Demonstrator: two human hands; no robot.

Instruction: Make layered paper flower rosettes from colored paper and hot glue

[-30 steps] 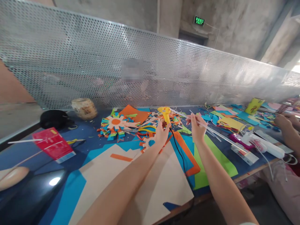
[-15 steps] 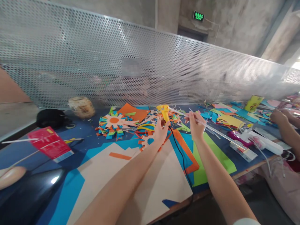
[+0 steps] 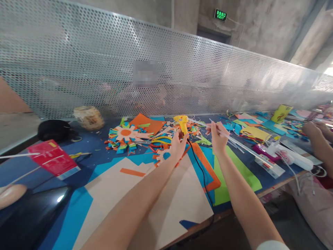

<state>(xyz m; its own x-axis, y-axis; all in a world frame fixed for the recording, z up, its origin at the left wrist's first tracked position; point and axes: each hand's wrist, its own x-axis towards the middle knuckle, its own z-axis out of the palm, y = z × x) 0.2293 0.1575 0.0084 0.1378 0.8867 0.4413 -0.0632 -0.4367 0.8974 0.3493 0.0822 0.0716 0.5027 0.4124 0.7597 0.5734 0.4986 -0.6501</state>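
My left hand (image 3: 178, 145) is wrapped round the handle of a yellow glue gun (image 3: 182, 124), whose black cord (image 3: 199, 163) runs down over the paper. A clear glue stick (image 3: 199, 122) reaches from the gun toward my right hand (image 3: 218, 136), whose fingers are pinched round it. Just beside my left wrist lies an orange and white paper flower (image 3: 161, 156). Further left is a layered paper flower (image 3: 126, 132), near yellow-handled scissors (image 3: 161, 140).
Large cream sheets (image 3: 182, 194) and a green sheet (image 3: 234, 177) cover the front. A red packet (image 3: 53, 158) and black pouch (image 3: 54, 131) lie left. At right are a white device (image 3: 299, 159), a yellow box (image 3: 281, 113) and another person's hands (image 3: 312, 132). A perforated metal screen (image 3: 166, 69) stands behind.
The view has shifted very slightly. Both hands keep their hold, and the glue gun and stick are in nearly the same position.
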